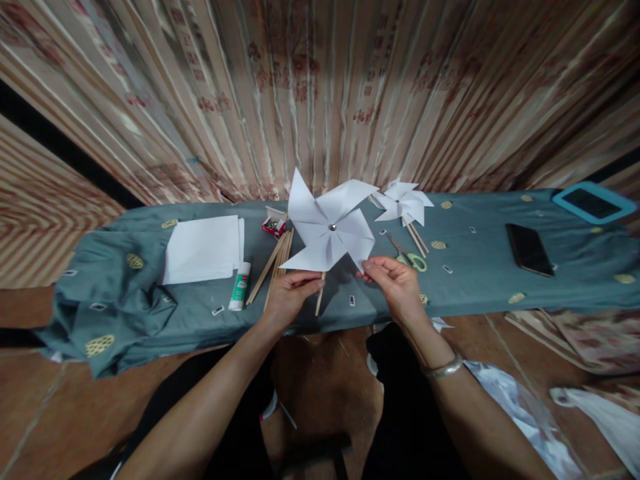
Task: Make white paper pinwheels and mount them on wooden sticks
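Showing, from left to right: paper sheets (203,249); glue stick (241,285); loose wooden sticks (276,261); left hand (290,297) gripping the stick (319,300) of a white paper pinwheel (330,227) raised over the cloth-covered table (475,280); right hand (397,287) pinching its lower blade; scissors (413,259); phone (529,249).

My white paper pinwheel (330,227) sits above the grey-teal tablecloth with yellow oval motifs (480,267); left of it, a white-and-green glue stick (241,285), behind, brown striped curtains (320,87).
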Motion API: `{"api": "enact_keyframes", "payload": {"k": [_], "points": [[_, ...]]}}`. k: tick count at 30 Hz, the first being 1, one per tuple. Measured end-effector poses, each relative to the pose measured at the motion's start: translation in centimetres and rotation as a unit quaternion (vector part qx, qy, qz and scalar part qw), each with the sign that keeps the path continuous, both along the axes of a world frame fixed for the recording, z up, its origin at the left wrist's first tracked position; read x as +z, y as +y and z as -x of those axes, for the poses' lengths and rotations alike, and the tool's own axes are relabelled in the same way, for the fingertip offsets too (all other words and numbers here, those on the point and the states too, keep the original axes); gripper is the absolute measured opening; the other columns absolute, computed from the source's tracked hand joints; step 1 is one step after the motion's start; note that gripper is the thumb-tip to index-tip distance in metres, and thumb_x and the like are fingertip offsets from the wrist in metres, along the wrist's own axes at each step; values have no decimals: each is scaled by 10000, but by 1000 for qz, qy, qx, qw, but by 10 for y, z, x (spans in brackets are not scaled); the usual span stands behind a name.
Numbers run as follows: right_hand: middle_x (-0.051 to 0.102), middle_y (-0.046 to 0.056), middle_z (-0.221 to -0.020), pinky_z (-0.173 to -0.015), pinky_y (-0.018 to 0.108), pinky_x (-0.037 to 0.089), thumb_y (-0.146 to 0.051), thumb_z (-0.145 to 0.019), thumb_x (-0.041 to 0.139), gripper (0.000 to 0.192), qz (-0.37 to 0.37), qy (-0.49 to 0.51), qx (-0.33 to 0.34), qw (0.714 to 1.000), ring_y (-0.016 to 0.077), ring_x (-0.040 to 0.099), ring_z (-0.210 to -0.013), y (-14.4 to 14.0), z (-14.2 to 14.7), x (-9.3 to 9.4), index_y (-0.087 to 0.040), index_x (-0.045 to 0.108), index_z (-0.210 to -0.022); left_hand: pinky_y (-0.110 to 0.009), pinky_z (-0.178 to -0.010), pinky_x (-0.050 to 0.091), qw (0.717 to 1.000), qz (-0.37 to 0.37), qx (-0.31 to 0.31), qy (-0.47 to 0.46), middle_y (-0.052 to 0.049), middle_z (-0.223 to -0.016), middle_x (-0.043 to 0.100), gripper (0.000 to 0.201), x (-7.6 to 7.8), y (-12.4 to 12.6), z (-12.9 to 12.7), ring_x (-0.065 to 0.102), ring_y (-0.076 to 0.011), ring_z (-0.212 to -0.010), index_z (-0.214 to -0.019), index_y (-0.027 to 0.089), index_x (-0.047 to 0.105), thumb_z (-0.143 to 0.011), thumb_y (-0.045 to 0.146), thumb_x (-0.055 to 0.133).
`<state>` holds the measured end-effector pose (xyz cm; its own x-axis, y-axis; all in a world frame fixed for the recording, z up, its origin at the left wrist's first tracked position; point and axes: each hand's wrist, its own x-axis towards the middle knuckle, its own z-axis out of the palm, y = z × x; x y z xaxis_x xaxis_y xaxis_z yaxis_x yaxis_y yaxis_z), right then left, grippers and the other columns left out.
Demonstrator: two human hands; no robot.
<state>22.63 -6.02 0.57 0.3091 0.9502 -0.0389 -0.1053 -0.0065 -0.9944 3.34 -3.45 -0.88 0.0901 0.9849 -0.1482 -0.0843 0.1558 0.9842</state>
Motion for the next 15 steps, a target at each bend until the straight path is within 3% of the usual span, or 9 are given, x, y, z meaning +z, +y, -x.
{"api": "enact_keyframes", "payload": {"k": [6, 15], "points": [[722, 17, -618, -613, 272, 485, -467, -609, 832, 303, 6, 20, 31, 999, 132, 607, -560, -3, 9, 0, -199, 709, -680, -321, -730, 542, 1000, 8, 5, -4, -39, -708, 762, 303, 3, 1, 0, 665, -174, -656, -693, 198, 782, -455, 360, 878], [714, 22, -600, -604, 274, 489, -473, -584, 837, 320, 28, 61, 62, 996, 131, 611, -557, -6, 25, 0, -196, 695, -657, -339, -779, 542, 1000, 0, -3, 5, -57, -793, 772, 318, 5, -1, 2, 685, -195, -740, -745, 187, 784, -508, 382, 869]]}}
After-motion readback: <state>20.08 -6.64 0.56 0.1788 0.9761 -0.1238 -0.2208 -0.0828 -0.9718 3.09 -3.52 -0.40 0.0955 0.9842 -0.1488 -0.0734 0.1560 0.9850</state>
